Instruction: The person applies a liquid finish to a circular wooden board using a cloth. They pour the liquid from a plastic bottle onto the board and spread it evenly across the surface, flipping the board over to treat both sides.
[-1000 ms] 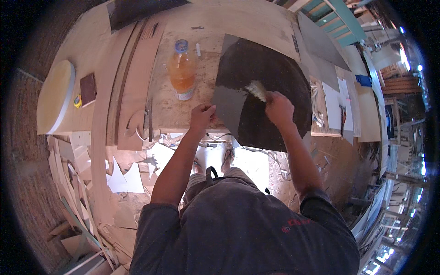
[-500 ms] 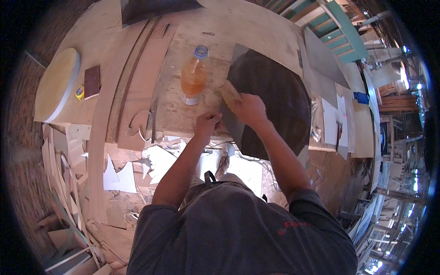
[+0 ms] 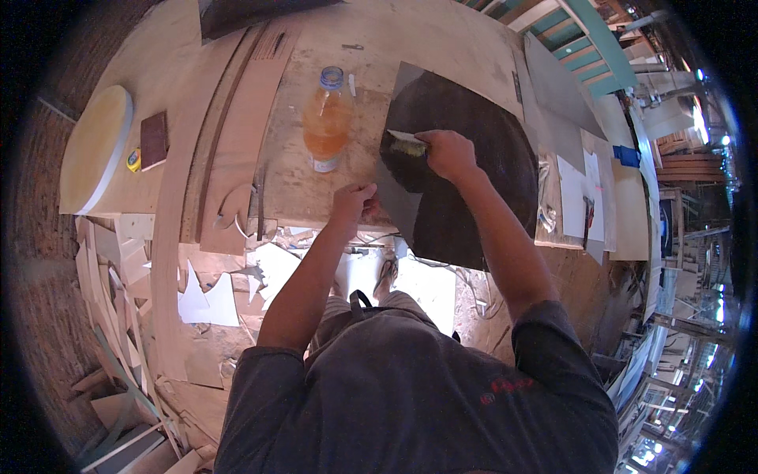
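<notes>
Far to the left of the dark sheet [image 3: 482,110], on the bench [image 3: 288,182], lies a round pale board [image 3: 95,150] with a white rim; nearer the sheet come a yellow tape measure [image 3: 134,160], a brown rectangular block [image 3: 154,137] beside it, and an upright bottle [image 3: 325,122] of orange liquid; just off the sheet's left edge is the left hand [image 3: 355,204], fingers curled toward the thumb, though whether it pinches anything I cannot tell; over the sheet's left part is a brush [image 3: 407,145], the right hand [image 3: 450,156] closed around it; half a second ago the brush slanted lower along that edge and the hands were closer together, whereas now it lies more level; the sheet itself juts past the bench's near edge; right of it lie white papers [image 3: 570,193].
</notes>
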{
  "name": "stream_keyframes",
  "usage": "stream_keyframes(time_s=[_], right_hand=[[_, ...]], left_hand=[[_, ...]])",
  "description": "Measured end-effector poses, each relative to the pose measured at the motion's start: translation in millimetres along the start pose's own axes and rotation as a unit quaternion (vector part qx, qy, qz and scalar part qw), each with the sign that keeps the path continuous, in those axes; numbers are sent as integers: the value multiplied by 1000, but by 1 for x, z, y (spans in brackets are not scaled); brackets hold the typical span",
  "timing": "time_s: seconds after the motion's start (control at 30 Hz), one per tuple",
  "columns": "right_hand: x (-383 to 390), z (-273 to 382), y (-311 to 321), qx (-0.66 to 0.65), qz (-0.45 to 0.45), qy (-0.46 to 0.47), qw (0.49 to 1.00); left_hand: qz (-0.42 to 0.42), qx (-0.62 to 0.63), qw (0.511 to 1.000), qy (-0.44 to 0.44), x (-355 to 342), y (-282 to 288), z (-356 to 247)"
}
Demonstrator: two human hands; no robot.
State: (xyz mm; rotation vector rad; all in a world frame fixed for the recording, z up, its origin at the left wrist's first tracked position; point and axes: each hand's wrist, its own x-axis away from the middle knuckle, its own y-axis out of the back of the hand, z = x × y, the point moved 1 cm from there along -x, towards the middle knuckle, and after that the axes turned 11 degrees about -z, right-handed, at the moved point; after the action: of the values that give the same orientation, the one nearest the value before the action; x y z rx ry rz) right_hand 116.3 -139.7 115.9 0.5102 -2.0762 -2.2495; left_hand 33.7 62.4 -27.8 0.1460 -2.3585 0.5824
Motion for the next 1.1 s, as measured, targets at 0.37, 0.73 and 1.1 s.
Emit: stream_keyframes(time_s=[0.37, 0.73, 1.1], right_hand=[[116, 26, 48, 27, 203, 23, 979], [103, -24, 69, -192, 56, -129, 971], [34, -3, 13, -45, 2, 10, 999]], left_hand=[[31, 15, 999, 5, -12, 5, 1], [-8, 12, 1000, -7, 0, -3, -4], [-19, -9, 999, -32, 5, 4, -7]])
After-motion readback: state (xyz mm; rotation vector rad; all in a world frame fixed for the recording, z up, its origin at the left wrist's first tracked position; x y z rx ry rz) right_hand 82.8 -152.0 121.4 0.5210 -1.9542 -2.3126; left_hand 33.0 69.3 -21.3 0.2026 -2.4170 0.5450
